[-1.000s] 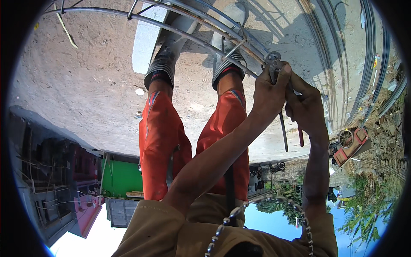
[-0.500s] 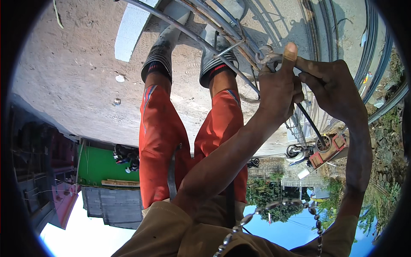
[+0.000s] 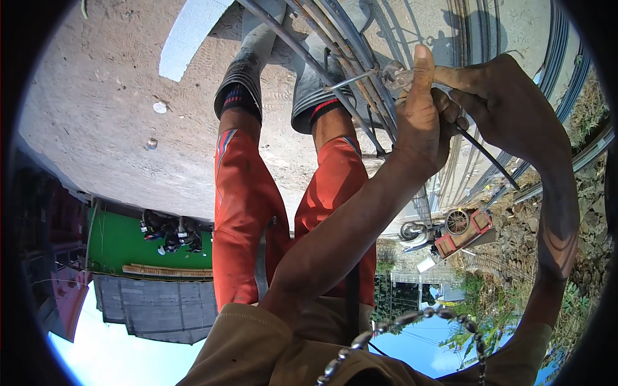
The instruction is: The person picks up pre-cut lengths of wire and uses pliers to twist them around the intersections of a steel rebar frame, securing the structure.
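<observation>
"Pincers (image 3: 397, 76): where are they?"

"At the left hand (image 3: 421, 119), their head poking out beyond its curled fingers, up against or just beside a bundle of metal bars (image 3: 341, 42). I can't tell if they touch."

"And the hands?"

"The left is wrapped in a fist, thumb raised. A dark handle (image 3: 489, 156) slants out past it, below the right hand (image 3: 515, 103). That one has its forefinger stretched toward the left thumb, the other fingers bent close to the left ones. Whether it pinches anything, I can't tell."

"What lies close by?"

"A short rod (image 3: 351, 79) crosses the bars near the pincers' head. Past the bars are grey boots (image 3: 318, 90) on bare ground, with a pale slab (image 3: 196, 32) to the left. Long thin rods (image 3: 559, 48) curve along the right."

"Any containers?"

"A red cart (image 3: 445, 246) with a spoked wheel (image 3: 457, 222), further off. Its load is too small to make out."

"Farther still?"

"Dark motorbikes (image 3: 174, 231) by a green wall (image 3: 116, 238), and leafy plants (image 3: 476, 305) over on the right."
</observation>
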Demonstrator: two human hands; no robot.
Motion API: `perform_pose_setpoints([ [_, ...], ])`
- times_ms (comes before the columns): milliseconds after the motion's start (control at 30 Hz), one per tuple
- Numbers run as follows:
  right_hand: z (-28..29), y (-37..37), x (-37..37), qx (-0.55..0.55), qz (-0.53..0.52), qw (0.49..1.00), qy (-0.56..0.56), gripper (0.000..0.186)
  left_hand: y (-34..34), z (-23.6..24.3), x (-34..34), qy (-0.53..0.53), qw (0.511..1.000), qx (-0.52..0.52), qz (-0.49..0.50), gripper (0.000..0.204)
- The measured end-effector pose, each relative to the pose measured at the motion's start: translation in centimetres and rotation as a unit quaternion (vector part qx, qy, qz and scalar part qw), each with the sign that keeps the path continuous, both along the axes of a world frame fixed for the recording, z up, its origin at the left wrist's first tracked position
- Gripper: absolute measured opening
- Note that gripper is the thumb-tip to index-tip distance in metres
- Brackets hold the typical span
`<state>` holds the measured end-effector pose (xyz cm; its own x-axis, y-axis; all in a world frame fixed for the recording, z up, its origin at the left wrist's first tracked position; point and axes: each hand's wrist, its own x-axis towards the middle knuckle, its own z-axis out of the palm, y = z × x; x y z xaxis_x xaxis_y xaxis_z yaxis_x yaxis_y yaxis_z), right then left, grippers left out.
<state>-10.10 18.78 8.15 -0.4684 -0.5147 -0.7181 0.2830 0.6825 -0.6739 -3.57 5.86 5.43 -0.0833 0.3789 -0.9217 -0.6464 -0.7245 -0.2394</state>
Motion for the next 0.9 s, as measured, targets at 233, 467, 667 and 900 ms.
perform_pose_setpoints([
  [233,0.2,0.2,-1.0,0.07,0.128,0.98,0.134,0.028,-0.3,0.1,-1.0,-0.005,1.0,-0.007,0.017,0.052],
  [467,-0.7,-0.5,-2.5,0.105,0.116,0.985,0.072,0.029,-1.0,-0.1,-1.9,-0.005,0.999,-0.008,0.053,0.054],
  [667,-1.6,0.6,-3.1,0.155,0.183,0.969,0.064,0.032,0.2,-0.1,-2.2,-0.073,0.994,-0.008,0.086,0.048],
  [900,-1.7,1.3,-2.2,0.12,0.125,0.984,0.043,0.028,-0.2,0.3,-2.0,-0.072,0.991,0.01,0.116,0.04],
])
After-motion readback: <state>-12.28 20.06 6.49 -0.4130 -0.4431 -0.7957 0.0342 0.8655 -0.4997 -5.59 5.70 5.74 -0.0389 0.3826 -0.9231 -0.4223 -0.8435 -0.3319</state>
